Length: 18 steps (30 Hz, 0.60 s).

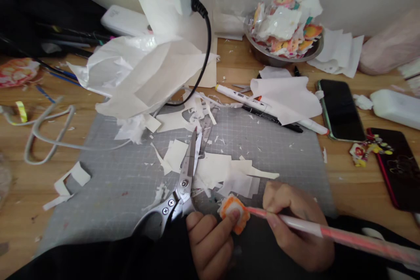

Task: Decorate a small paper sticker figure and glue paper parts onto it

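1. The left hand (211, 243) grasps a small orange-rimmed cutout (231, 208), one digit pressed on its pale centre; whether a finger supports it underneath, I can't tell.
2. The cutout sits between both hands, over the grey cutting mat's (108, 183) near part.
3. The right hand (297, 227) grips a pink-and-white pen (354, 236), tip at the cutout's edge.
4. Metal scissors (184, 183) lie just beside the left hand, near paper scraps (213, 168).

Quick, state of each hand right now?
Left hand: closed, holding the orange-edged piece, one fingertip on its face.
Right hand: closed, holding the pink pen, tip at the piece's edge.
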{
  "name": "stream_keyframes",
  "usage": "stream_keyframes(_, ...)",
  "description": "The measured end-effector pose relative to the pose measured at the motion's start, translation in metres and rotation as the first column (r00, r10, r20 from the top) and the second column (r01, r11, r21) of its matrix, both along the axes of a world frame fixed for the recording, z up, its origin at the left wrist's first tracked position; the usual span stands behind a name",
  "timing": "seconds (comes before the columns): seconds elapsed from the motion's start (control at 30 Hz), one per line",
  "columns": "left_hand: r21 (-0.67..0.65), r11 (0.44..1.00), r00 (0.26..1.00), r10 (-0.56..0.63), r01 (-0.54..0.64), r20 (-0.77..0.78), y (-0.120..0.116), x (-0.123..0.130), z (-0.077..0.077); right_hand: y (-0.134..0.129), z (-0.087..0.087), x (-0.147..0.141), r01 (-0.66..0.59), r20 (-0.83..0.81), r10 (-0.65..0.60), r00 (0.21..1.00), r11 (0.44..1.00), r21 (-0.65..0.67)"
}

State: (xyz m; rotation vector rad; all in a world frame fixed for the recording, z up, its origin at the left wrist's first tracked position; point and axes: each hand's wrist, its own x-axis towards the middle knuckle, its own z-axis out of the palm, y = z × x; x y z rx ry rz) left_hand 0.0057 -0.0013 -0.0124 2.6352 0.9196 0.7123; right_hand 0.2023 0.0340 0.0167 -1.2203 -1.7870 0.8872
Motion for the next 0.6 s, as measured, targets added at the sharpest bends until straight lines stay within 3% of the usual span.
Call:
stream_keyframes(0.1, 0.020, 1.000, 1.000, -0.019, 0.020, -0.010, 0.0007, -0.0010, 0.0023, 0.0001, -0.0013, -0.0003, -0.051, -0.029, 0.050, 0.998, 0.999, -0.015)
stream_keyframes(0.27, 0.051, 0.993, 0.994, -0.107, 0.108, -0.014, -0.0010, -0.0031, 0.0048, 0.0012, -0.0032, 0.0006, -0.145, 0.063, 0.143, 0.988, 0.989, 0.029)
stream_keyframes(0.47, -0.014, 0.997, 0.997, -0.077, 0.076, -0.016, -0.0005, -0.0023, 0.0065, 0.0016, -0.0048, -0.0001, -0.282, 0.126, 0.274, 0.953, 0.958, 0.049)
stream_keyframes(0.6, -0.005, 0.997, 0.997, -0.075, 0.075, -0.026, 0.0001, -0.0013, 0.0077, -0.0014, -0.0066, -0.0006, -0.231, 0.110, 0.227, 0.968, 0.973, 0.028)
